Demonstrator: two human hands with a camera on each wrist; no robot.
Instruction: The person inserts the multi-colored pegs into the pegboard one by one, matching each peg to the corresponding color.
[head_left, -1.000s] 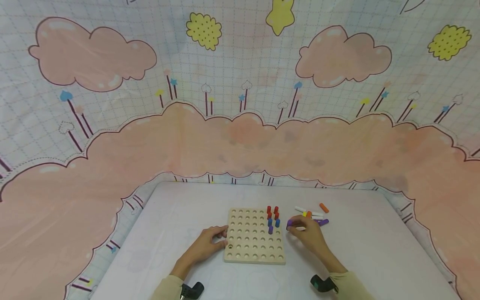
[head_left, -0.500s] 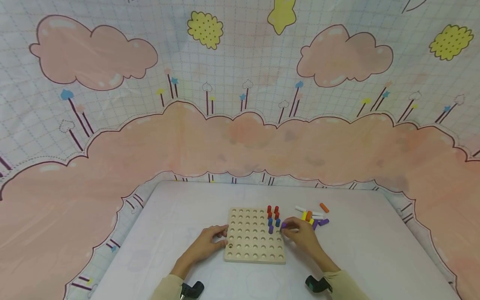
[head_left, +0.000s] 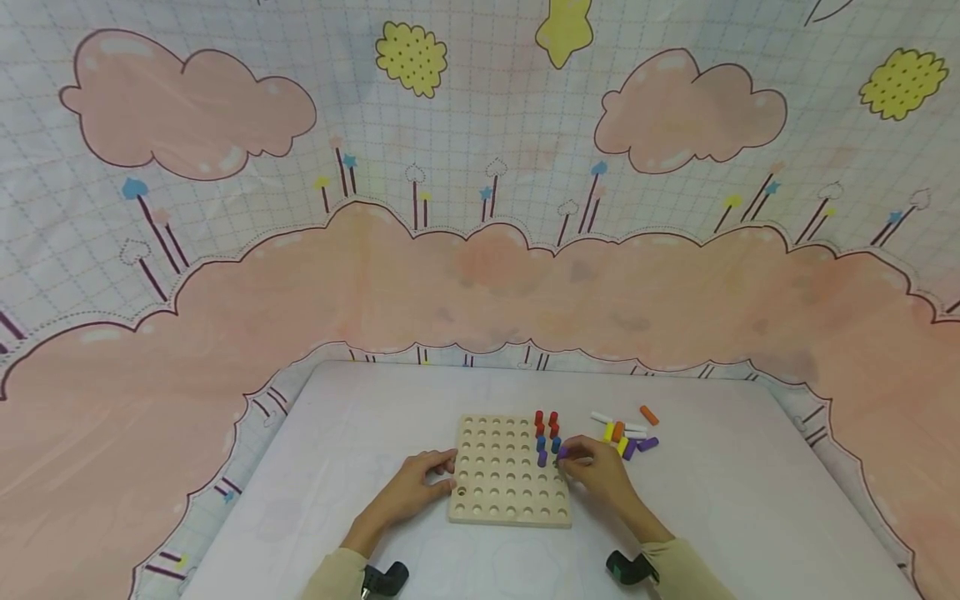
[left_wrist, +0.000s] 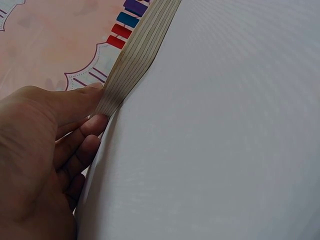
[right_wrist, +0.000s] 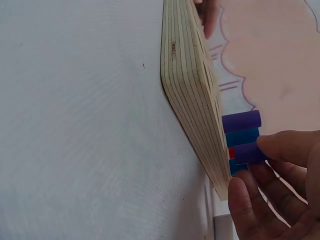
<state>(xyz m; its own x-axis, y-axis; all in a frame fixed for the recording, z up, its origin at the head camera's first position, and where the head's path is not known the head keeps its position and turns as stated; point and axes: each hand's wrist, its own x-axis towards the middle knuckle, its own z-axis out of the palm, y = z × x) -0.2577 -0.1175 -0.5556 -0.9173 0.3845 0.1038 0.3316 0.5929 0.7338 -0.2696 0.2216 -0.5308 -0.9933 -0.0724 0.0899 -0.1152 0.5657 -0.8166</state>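
Board (head_left: pixel 502 500) lies flat on the table (head_left: pixel 315 467), well inside its left and right edges. Left hand (head_left: pixel 412 487) rests thumb and fingers, spread apart, against the board's left edge, apparently to steady it. Right hand (head_left: pixel 600 472) pinches a purple peg (right_wrist: pixel 245 152) near its top, seemingly leaving the lower end free. Blue pegs (head_left: pixel 541 445) crowd its fingers; red pegs (head_left: pixel 539 417) occupy the board's far right corner. Loose pegs (head_left: pixel 618 432) lie off its right edge.

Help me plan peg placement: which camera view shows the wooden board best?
The head view: it shows the wooden board almost whole, holed face included. The left wrist view shows mainly its layered edge; the right wrist view, edges and a sliver of top.
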